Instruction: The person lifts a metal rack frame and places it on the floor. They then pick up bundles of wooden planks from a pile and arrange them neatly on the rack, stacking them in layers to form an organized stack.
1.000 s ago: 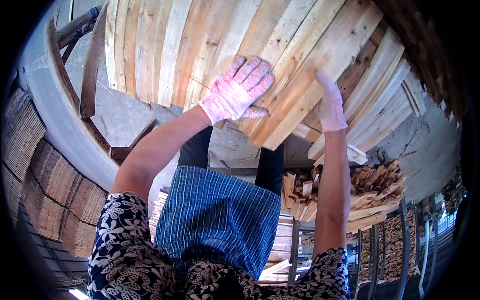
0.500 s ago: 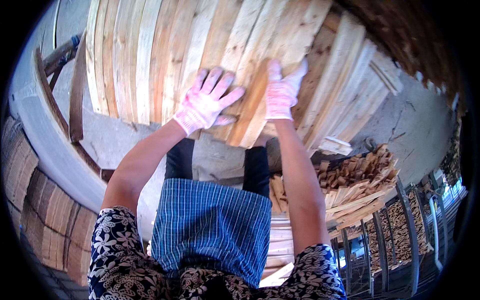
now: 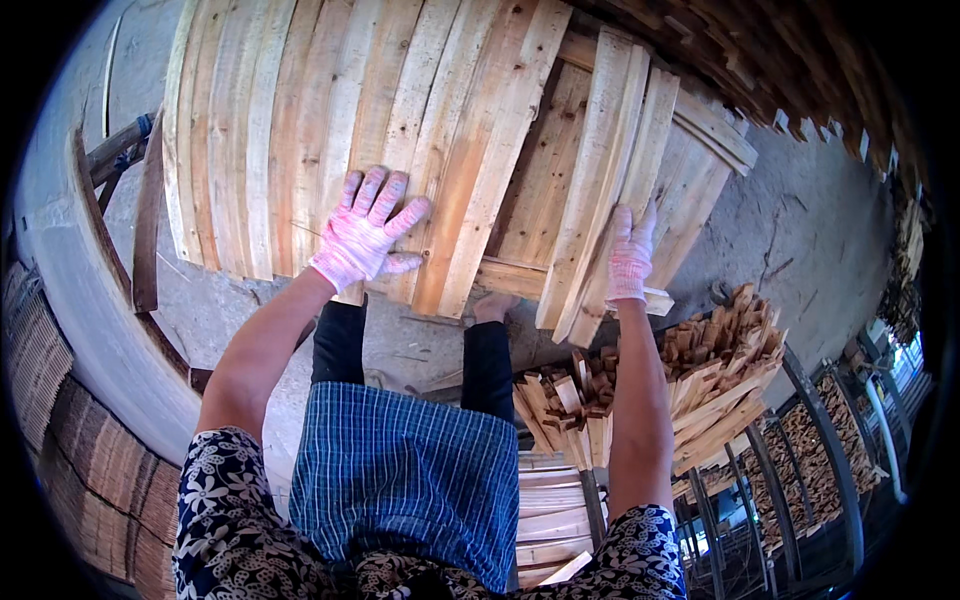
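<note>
"Plank row: where do you have it?"

"From my remote seat I see it beyond the blue checked apron, its pale lengths side by side."

"And the left hand?"

"It's gloved in pink and white, beyond the apron's left side, palm down near the row's closer ends. I make out its fingers spread apart, clamped on nothing."

"And the right hand?"

"Gloved too, beyond the apron and off to its right. I have it touching the loose boards, fingers pointing away along them. Whether it's clamped on one, I cannot tell; its underside is hidden from me."

"Anything between boards and row?"

"Yes: beyond and to the right of the apron I see a gap with lower planks showing, and a crosspiece at its closer end."

"Around them?"

"I get a heap of cut sticks just right of the apron, partly behind the right forearm, and brown stacks well off to the apron's left."
</note>
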`<action>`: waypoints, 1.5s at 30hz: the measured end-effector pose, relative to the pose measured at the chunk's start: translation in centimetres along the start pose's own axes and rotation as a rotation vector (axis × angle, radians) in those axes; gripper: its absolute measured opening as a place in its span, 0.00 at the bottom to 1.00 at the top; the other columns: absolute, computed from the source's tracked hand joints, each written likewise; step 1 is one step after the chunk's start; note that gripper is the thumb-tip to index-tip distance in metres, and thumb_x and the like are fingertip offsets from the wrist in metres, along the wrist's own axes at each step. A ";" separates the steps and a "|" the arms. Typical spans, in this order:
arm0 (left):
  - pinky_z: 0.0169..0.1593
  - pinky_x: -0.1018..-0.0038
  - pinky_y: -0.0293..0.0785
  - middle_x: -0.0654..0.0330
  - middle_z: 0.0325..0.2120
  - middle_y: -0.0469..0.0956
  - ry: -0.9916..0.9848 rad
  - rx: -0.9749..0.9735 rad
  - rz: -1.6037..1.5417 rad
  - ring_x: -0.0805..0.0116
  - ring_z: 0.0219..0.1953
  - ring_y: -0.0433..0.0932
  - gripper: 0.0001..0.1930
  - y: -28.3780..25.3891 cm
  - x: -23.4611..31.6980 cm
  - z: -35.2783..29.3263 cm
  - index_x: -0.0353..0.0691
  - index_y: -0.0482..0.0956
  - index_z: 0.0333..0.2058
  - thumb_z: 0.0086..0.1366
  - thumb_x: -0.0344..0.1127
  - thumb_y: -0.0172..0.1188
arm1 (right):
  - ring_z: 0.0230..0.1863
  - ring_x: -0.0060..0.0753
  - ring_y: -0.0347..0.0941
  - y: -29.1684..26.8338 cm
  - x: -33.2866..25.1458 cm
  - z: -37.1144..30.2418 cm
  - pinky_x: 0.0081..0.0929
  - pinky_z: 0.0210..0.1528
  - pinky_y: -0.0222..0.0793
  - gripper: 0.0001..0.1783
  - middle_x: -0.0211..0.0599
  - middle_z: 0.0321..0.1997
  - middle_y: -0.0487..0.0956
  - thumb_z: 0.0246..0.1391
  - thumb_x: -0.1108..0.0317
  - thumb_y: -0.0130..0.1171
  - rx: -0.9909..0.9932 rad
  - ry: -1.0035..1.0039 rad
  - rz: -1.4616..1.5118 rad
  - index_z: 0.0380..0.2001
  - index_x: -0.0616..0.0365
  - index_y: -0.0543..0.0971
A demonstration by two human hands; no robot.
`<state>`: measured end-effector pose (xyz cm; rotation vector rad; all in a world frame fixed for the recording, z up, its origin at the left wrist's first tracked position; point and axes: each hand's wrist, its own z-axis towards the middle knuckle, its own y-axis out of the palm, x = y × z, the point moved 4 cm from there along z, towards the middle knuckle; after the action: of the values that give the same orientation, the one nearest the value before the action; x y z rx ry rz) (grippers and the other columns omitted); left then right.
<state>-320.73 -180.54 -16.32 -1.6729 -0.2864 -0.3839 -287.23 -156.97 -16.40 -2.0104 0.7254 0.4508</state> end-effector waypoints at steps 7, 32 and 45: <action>0.67 0.41 0.51 0.48 0.62 0.63 0.005 -0.027 0.012 0.40 0.64 0.60 0.46 -1.1 0.6 0.5 0.54 0.68 0.62 0.46 0.67 0.67 | 0.71 0.50 0.60 2.5 -3.2 -0.6 0.35 0.71 0.58 0.56 0.54 0.74 0.60 0.53 0.59 0.69 -0.055 -0.157 -0.402 0.76 0.56 0.46; 0.67 0.40 0.51 0.47 0.62 0.63 0.000 0.029 0.003 0.40 0.64 0.60 0.47 -0.1 0.6 -0.3 0.55 0.68 0.63 0.44 0.68 0.68 | 0.74 0.65 0.52 4.8 -4.5 -0.9 0.46 0.74 0.54 0.43 0.65 0.75 0.52 0.67 0.50 0.50 0.006 -0.105 -0.096 0.76 0.54 0.45; 0.67 0.37 0.49 0.45 0.63 0.60 -0.058 -0.080 -0.007 0.39 0.66 0.58 0.45 -1.6 2.9 2.4 0.49 0.67 0.61 0.45 0.59 0.72 | 0.64 0.64 0.67 12.4 -4.3 -2.2 0.47 0.62 0.65 0.35 0.63 0.65 0.68 0.69 0.48 0.48 0.138 -0.017 0.043 0.68 0.62 0.60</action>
<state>-318.52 -178.05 -13.98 -1.7640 -0.3235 -0.3558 -298.49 -162.54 -20.80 -1.8627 0.7699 0.4310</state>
